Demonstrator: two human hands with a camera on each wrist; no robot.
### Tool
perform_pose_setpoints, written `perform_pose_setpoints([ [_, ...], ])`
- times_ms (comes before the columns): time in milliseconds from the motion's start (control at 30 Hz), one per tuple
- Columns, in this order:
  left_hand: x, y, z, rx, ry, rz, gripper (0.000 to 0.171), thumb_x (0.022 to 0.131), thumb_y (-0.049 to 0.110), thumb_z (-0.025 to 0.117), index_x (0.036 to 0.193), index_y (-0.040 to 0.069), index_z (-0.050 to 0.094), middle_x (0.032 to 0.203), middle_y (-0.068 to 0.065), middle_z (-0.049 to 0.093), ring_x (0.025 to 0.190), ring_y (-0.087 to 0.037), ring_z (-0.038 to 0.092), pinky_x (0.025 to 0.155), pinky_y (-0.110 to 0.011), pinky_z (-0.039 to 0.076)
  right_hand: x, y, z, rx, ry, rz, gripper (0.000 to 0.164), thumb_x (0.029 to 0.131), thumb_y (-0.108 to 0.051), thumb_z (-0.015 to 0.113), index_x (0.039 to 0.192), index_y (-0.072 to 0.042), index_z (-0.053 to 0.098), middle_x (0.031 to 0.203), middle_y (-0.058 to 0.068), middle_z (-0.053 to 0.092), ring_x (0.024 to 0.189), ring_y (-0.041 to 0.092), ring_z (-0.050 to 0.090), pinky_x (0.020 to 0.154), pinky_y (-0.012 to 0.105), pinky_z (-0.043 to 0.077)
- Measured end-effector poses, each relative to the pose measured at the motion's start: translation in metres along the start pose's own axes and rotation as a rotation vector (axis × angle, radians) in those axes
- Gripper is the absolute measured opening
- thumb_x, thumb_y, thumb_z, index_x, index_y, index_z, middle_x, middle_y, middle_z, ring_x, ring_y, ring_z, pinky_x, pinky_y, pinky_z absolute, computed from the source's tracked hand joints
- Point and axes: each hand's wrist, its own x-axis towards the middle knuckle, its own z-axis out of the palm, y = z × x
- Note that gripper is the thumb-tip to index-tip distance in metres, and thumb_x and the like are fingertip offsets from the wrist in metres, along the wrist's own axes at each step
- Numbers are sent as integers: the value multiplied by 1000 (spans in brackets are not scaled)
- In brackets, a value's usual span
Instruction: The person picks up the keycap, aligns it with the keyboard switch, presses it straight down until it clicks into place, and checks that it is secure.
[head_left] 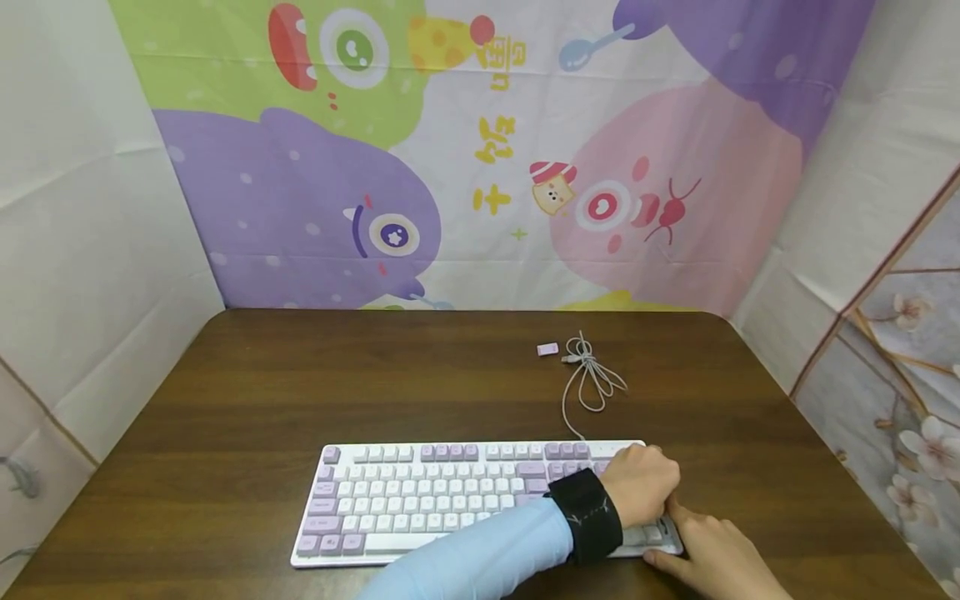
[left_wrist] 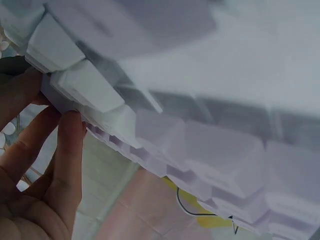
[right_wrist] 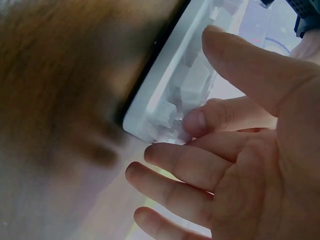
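A white and pale purple keyboard [head_left: 420,500] lies near the front of the table. My left hand [head_left: 641,483] reaches across to its right end, curled over the number pad. In the left wrist view, the left fingers [left_wrist: 70,145] pinch a pale purple keycap [left_wrist: 56,95] at the end of the key rows. My right hand [head_left: 712,550] is at the keyboard's front right corner, its thumb by the front edge and its index finger reaching toward the left fingertips. In the right wrist view, the other right fingers [right_wrist: 170,190] extend loosely beside the keyboard end [right_wrist: 150,95].
A bundled white cable [head_left: 592,375] runs from the keyboard's back edge, with its plug toward the left. Beside the plug lies a small pale purple piece [head_left: 547,349]. A cartoon-print cloth [head_left: 480,267] hangs behind the brown table [head_left: 375,367], with white cloth walls at both sides.
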Motion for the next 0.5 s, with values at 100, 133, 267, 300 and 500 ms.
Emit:
perform_pose_setpoints([
  [100, 1, 0, -1, -9, -9, 5, 14, 71, 24, 72, 64, 31, 63, 69, 13, 66, 61, -6, 60, 49, -22, 46, 0, -1, -1, -18, 3, -4, 68, 68, -46, 75, 115, -1, 56, 98, 7, 69, 78, 21, 66, 66, 40, 50],
  [133, 2, 0, -1, -7, -11, 4, 14, 71, 24, 72, 63, 30, 63, 68, 13, 66, 61, -6, 60, 49, -22, 45, 1, -2, -1, -24, 1, -1, 65, 68, -46, 75, 112, -2, 57, 96, 5, 69, 76, 20, 65, 64, 39, 49],
  [267, 3, 0, -1, -5, -7, -13, 14, 70, 24, 73, 63, 29, 62, 68, 12, 66, 61, -7, 59, 49, -22, 45, 2, -4, -3, -50, 11, 1, 57, 65, -46, 77, 103, -8, 58, 88, 1, 68, 68, 16, 61, 59, 36, 46],
  [300, 3, -1, 0, -7, -4, -21, 14, 70, 25, 73, 62, 29, 62, 68, 11, 66, 61, -7, 60, 49, -22, 46, 2, -5, -4, -58, 14, -3, 57, 64, -47, 77, 103, -8, 59, 87, 1, 68, 67, 17, 61, 58, 36, 46],
  [500, 3, -4, 4, -51, -9, -50, 17, 70, 26, 75, 61, 27, 60, 69, 10, 67, 63, -7, 62, 53, -21, 48, 6, -6, -8, -78, -12, -10, 68, 63, -52, 76, 110, -5, 61, 77, 2, 67, 63, 19, 60, 55, 38, 45],
])
